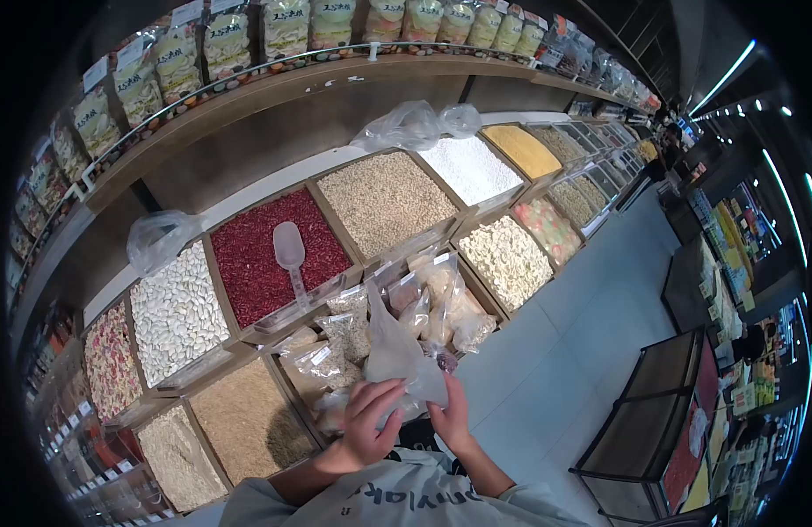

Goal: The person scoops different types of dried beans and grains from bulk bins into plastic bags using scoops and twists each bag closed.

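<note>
A translucent plastic bag (401, 347) hangs between my two hands, in front of a bin of small filled packets. My left hand (373, 420) has its fingers curled at the bag's lower left edge. On the other side, my right hand (452, 411) pinches the bag's lower right edge between thumb and fingers. The bag looks limp, and I make out nothing inside it. Just beyond it lie clear packets of pale grains (340, 338) and light brown contents. A clear scoop (289, 248) rests on the dark red beans (257, 255) farther back.
Wooden bins hold white beans (179, 307), beige grain (387, 200), white grains (470, 167) and brown grain (243, 413). Crumpled clear bags (410, 126) lie along the back ledge. A shelf (274, 97) with packaged goods runs above. To the right are a tiled floor (520, 369) and a dark-framed stand (643, 413).
</note>
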`<action>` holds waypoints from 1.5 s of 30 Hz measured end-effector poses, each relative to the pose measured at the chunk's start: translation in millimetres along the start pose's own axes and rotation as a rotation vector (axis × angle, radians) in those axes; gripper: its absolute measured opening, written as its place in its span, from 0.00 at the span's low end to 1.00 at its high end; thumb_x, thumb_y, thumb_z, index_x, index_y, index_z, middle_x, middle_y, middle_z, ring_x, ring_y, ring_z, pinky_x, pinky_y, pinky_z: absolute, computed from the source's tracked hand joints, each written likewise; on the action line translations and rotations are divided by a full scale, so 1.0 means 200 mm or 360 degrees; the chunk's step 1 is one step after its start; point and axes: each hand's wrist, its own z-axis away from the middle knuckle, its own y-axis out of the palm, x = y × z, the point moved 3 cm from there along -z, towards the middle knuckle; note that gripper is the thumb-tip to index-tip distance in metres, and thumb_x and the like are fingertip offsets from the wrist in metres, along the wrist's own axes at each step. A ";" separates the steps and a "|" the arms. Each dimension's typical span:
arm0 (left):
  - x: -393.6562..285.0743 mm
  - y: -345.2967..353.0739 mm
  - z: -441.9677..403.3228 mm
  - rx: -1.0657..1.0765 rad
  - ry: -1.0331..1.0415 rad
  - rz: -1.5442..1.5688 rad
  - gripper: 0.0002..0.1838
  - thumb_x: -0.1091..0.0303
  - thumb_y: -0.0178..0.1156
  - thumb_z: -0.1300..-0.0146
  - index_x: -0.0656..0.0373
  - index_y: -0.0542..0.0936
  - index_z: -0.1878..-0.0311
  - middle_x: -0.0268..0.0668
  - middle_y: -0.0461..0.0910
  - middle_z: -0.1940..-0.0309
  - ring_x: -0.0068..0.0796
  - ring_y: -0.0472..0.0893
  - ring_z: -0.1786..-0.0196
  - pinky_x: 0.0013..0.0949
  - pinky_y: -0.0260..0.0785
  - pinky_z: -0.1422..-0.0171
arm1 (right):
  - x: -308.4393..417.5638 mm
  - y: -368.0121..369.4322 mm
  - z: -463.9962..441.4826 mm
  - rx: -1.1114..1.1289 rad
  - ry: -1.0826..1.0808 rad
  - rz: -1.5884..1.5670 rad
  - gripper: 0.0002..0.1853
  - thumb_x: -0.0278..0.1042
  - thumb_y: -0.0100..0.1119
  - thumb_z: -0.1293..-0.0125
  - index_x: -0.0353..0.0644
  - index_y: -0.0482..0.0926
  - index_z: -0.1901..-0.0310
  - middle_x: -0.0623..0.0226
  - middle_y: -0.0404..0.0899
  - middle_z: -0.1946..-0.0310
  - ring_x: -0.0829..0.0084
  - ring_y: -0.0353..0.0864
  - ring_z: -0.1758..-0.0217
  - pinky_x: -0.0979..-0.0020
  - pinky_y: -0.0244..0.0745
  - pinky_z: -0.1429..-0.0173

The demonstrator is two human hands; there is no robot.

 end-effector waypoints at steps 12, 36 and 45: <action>0.04 0.00 0.08 0.0006 -0.0163 -0.0334 0.37 0.76 0.71 0.52 0.59 0.68 0.36 0.55 0.65 0.36 0.55 0.68 0.35 0.48 0.60 0.29 | 0.05 -0.12 0.16 0.0046 0.0406 -0.0404 0.06 0.22 0.56 0.37 0.34 0.80 0.59 0.57 0.81 0.68 0.66 0.81 0.66 0.69 0.75 0.58; -0.06 -0.18 0.70 -0.0598 -0.0879 -0.0247 0.11 0.70 0.51 0.27 0.67 0.69 0.66 0.53 0.70 0.73 0.57 0.72 0.69 0.46 0.65 0.64 | 0.17 -0.04 -0.14 0.1346 0.0340 -0.1985 0.30 0.36 0.66 0.36 0.39 0.67 0.34 0.58 0.73 0.39 0.62 0.72 0.34 0.56 0.67 0.31; -0.20 -0.30 1.06 -0.0901 -0.1310 -0.0194 0.20 0.63 0.63 0.33 0.64 0.65 0.72 0.43 0.66 0.82 0.33 0.63 0.77 0.39 0.60 0.72 | 0.07 0.69 -0.63 0.1107 0.0920 -0.1705 0.12 0.40 0.58 0.27 0.43 0.75 0.48 0.68 0.80 0.57 0.69 0.82 0.50 0.57 0.77 0.41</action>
